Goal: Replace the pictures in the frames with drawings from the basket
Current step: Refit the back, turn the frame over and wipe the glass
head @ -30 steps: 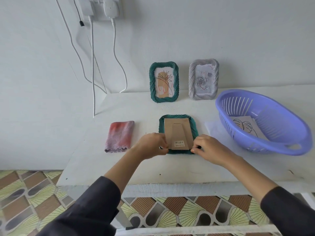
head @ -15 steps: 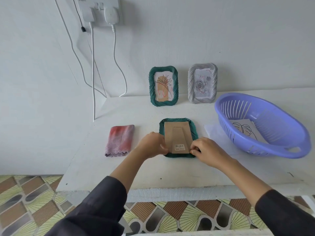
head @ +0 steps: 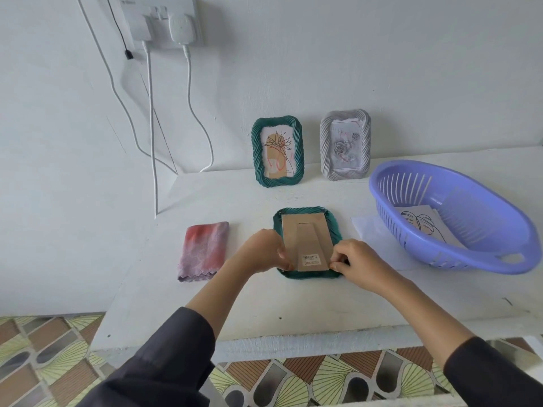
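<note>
Green frame (head: pixel 308 277), face down, mid-desk (head: pixel 264 306): light, rigid. Backing board (head: pixel 304 230): thin, creasable. The fingers of your left hand (head: pixel 261 251) and right hand (head: pixel 363 264) pinch its lower corners; lift evenly there.

left sleeve (head: pixel 164 362): dark charcoal, loose cloth | right sleeve (head: pixel 496 374): same dark charcoal | forearms bare below cuffs

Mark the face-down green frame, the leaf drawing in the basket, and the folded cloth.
face-down green frame (head: pixel 305 239), head view, on its cardboard backing.
leaf drawing (head: pixel 423 227), head view, middle of the sheet.
folded cloth (head: pixel 204 249), head view, centre of the fabric.
</note>
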### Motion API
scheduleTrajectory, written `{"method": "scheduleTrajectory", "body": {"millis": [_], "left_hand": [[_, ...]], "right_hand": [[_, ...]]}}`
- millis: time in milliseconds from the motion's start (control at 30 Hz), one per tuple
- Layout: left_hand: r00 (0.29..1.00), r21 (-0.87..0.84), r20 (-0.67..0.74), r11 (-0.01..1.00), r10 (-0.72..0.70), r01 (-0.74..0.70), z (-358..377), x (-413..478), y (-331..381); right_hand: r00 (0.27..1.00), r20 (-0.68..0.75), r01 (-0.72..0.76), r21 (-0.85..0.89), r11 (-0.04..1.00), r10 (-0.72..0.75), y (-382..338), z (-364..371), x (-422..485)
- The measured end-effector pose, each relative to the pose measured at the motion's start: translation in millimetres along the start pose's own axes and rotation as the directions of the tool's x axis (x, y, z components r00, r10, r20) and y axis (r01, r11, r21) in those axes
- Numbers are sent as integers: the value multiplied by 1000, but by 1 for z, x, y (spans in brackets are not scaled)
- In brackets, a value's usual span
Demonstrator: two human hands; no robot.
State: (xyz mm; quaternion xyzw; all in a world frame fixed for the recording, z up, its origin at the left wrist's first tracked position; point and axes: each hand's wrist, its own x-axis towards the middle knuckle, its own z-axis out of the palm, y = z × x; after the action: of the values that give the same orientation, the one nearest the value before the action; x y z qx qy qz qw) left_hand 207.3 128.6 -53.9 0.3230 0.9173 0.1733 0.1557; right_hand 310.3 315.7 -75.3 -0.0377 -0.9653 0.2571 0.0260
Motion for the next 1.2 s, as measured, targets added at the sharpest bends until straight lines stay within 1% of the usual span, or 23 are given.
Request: {"method": "scheduleTrajectory", "body": {"millis": [67, 133, 200, 233, 300, 333, 400, 467, 600, 667, 800, 900, 1100, 1200], "left_hand": [[999, 45, 31, 999, 22, -23, 0, 3, 2], [997, 59, 64, 997, 37, -41, -3, 6, 3], [999, -27, 41, 999, 30, -29, -6, 13, 1], [1000, -124, -4, 992, -1, 0, -8, 18, -1], [986, -327, -136, 944, -98, 49, -14, 32, -7], [970, -384, -199, 922, -141, 55, -16, 38, -9], [939, -401, -284, 914, -196, 69, -17, 51, -13], [921, -383, -317, 919, -227, 95, -13, 62, -16], [884, -433, -356, 892, -304, 132, 1, 80, -24], [873, -422, -381, 898, -304, 128, 4, 85, -29], [884, -355, -397, 930, -246, 100, 6, 88, -33], [896, -304, -389, 948, -216, 96, 5, 92, -35], [918, -338, -340, 937, -204, 84, -1, 99, -38], [926, -323, -321, 942, -198, 90, -3, 101, -37]], "right_hand": [[998, 56, -8, 31, 999, 6, 1, -3, 1], [989, 146, -36, 56, 998, 27, 3, -11, 7], [974, 222, -59, 42, 997, 48, 4, -19, 17], [973, 224, -70, 48, 996, 58, 4, -22, 24], [987, 134, -101, 89, 991, 89, 5, -28, 42], [991, 61, -122, 100, 988, 116, 6, -29, 51], [980, -73, -177, 89, 980, 183, 8, -28, 73], [963, -134, -227, 59, 972, 233, 11, -21, 91], [949, -185, -258, 17, 966, 257, 13, -8, 106], [946, -209, -253, -3, 967, 247, 14, -6, 109], [948, -207, -238, 37, 970, 241, 19, -5, 115], [947, -191, -255, 38, 966, 257, 20, -5, 118], [949, -187, -247, 62, 967, 254, 21, -5, 120], [948, -177, -250, 94, 964, 263, 21, -6, 120]]}}
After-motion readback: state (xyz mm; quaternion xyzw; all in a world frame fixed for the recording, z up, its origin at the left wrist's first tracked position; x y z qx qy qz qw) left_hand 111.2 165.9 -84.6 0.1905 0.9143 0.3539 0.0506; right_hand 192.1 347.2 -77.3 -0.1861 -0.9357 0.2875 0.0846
